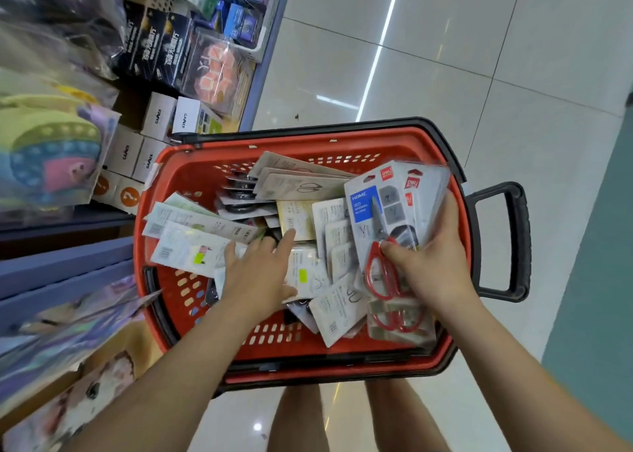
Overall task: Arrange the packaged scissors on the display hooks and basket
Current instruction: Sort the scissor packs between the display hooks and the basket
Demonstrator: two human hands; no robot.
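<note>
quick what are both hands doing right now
Left hand: open, fingers straight over loose packs in the red basket.
Right hand: holding a stack of packaged scissors.

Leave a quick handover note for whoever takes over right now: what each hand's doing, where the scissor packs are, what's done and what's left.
Left hand: open, fingers stretched out onto the loose packs in the red basket.
Right hand: grips a fanned stack of packaged scissors over the basket's right side; the front pack has red handles.
Basket: on the floor beside the shelf, full of mixed packs.
Done: a handful gathered in the right hand.
Left: no display hooks are in view, so nothing visibly hung; most packs need sorting and placing.
</note>
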